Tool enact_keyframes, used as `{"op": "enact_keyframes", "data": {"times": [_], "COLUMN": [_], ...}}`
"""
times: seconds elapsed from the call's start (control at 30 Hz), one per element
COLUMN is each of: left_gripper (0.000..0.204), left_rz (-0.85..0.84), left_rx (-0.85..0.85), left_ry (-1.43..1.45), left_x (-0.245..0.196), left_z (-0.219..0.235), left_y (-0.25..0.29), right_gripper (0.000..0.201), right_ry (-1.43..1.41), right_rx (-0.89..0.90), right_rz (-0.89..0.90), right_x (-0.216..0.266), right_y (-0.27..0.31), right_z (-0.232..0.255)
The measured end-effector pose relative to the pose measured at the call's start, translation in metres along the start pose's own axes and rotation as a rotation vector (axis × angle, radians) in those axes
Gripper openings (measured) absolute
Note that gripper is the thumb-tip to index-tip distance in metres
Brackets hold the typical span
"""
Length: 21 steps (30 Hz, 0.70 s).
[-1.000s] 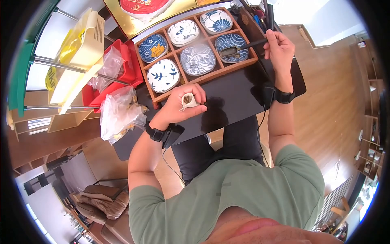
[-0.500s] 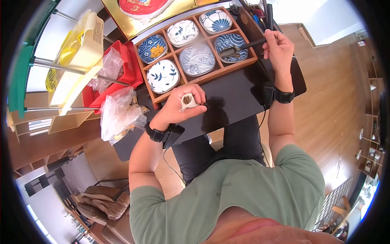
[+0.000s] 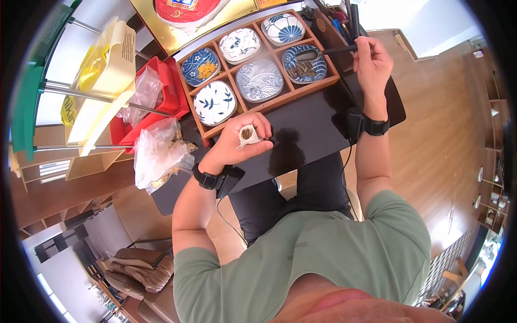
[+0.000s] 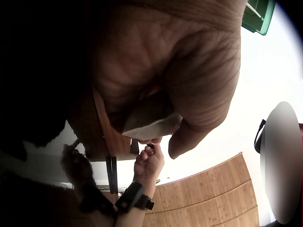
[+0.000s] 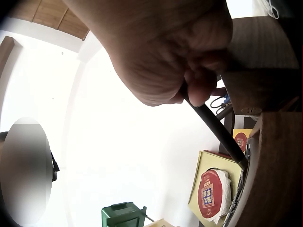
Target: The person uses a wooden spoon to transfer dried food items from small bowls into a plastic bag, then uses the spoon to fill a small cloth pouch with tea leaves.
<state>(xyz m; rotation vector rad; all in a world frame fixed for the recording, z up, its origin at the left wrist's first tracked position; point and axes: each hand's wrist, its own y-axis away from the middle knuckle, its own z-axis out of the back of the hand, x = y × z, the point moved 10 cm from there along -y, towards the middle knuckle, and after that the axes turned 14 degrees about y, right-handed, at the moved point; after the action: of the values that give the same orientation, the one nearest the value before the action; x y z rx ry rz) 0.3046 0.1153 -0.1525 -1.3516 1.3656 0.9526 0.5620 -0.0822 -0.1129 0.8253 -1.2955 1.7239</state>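
Note:
In the head view the left hand holds a small off-white cloth pouch with brown bits in its mouth, below the divided wooden tray. The right hand pinches the dark handle of a small scoop, whose head is over the blue patterned dish at the tray's lower right. Brown pieces lie in that dish. The left wrist view shows the pouch in the left hand; in the right wrist view the right hand grips the black handle.
Other dishes fill the tray, one with orange bits. A red-wrapped disc lies behind it. Left are a red bin and a plastic bag. Pens stand near the right hand.
The scoop's head has moved up toward the back of the dish, and brown pieces now show below it. The right hand has shifted slightly. The left hand keeps its hold on the pouch.

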Motion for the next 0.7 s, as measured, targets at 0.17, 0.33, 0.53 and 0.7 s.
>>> {"op": "enact_keyframes", "data": {"times": [0.17,0.33,0.53,0.7], "left_gripper": [0.025,0.025,0.024,0.024], "left_rz": [-0.002,0.006,-0.001,0.011], "left_rx": [-0.002,-0.001,0.001,-0.016], "left_ry": [0.004,0.003,-0.009,0.001], "left_x": [0.000,0.001,0.000,-0.001], "left_z": [0.000,0.000,0.000,0.001], "left_y": [0.000,0.000,0.000,0.000], "right_gripper": [0.019,0.021,0.024,0.023], "right_ry": [0.084,0.196,0.155,0.136], "right_rx": [-0.024,0.043,0.077,0.146], "right_rz": [0.196,0.195,0.117,0.052], "right_x": [0.013,0.016,0.002,0.003], "right_y": [-0.001,0.000,-0.004,-0.002], "right_z": [0.003,-0.002,-0.001,-0.006]}}
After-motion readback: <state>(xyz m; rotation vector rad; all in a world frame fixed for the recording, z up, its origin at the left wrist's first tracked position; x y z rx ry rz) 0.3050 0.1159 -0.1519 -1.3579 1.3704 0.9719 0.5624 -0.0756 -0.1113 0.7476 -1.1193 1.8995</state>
